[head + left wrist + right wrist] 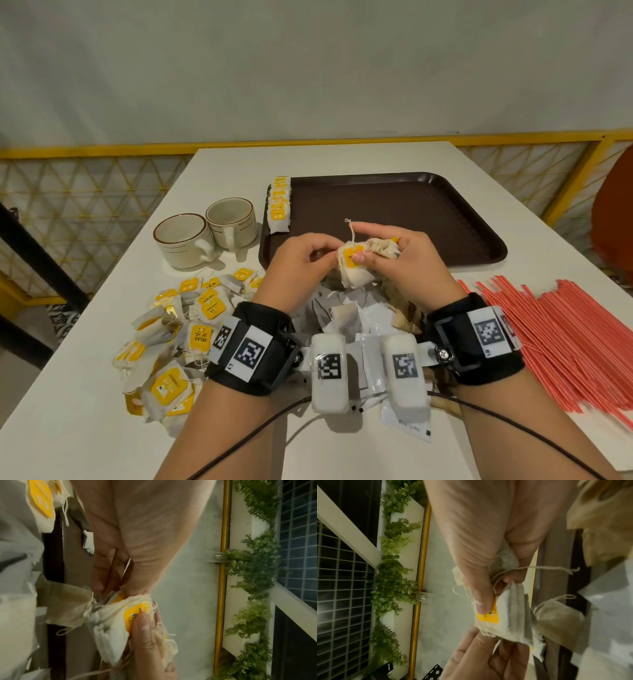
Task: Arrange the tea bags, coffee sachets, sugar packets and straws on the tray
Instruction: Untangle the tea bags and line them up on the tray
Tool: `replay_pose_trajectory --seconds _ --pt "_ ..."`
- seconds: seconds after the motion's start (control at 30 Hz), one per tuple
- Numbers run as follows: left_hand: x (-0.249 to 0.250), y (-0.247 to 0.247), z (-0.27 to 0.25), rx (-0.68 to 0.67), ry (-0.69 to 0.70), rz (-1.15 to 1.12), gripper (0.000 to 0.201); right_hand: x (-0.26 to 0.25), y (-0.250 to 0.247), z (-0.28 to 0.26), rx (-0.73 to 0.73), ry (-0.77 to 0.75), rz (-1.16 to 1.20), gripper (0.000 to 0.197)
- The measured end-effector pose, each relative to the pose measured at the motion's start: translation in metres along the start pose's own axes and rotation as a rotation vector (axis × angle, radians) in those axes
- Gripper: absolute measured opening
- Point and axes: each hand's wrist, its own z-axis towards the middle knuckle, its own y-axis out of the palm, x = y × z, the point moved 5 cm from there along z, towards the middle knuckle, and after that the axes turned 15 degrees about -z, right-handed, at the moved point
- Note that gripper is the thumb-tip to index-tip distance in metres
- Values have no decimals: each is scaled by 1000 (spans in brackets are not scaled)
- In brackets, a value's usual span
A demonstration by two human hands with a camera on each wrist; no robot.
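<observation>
Yellow-tagged tea bags [356, 265] bunch at frame centre, above the tray's [445, 192] near edge, right hand [404, 263] gripping, left hand [301, 260] pinching their edge. Squaring tags and tucking strings first should let them join the upper-left row [280, 205] neatly.

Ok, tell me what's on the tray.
A row of tea bags lies along the left edge of the tray. The hands and their tea-bag bunch cover part of its near side.
</observation>
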Motion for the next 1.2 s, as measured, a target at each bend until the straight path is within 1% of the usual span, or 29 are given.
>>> replay_pose_trajectory --seconds 0.07,0.13,0.23,0.37,0.5,0.63,0.7,0.8,0.9,0.97,1.03,1.07,1.13,1.2 --pt "0 1 0 -7 -11 22 22 0 1 0 -17 -12 -24 32" --pt "0 0 0 -6 -15 26 20 -2 3 0 -10 -46 -101 25" --pt "1 1 -1 -9 -25 28 18 -1 5 1 10 -67 -197 22" --pt "2 1 -2 -35 -42 18 17 1 5 0 -26 -19 -212 12" --pt "1 1 -4 -50 -108 -106 11 3 2 0 -70 7 -215 9" --pt "-3 0 -4 -68 -146 -133 12 6 3 0 -108 44 -150 8" --pt "-5 -1 -4 -92 -169 -149 15 9 2 0 -102 66 -88 8" --pt "-1 -3 -5 -106 -142 -176 10 11 -2 0 -87 116 107 11" --pt "2 -3 -4 -95 -108 -188 9 10 -1 -1 -122 137 311 17" --pt "3 -3 -3 -53 -83 -193 6 12 0 -1 -138 143 372 18" --pt "4 -8 -2 40 -32 -221 7 13 -2 -1 -147 137 382 18" --pt "5 -11 -2 85 -3 -241 6 14 -3 -1 -160 129 395 20" --pt "8 -16 -2 130 50 -278 5 12 -4 -2 -206 99 443 31" --pt "10 -19 -3 156 64 -299 11 8 -5 -4 -247 70 492 37"
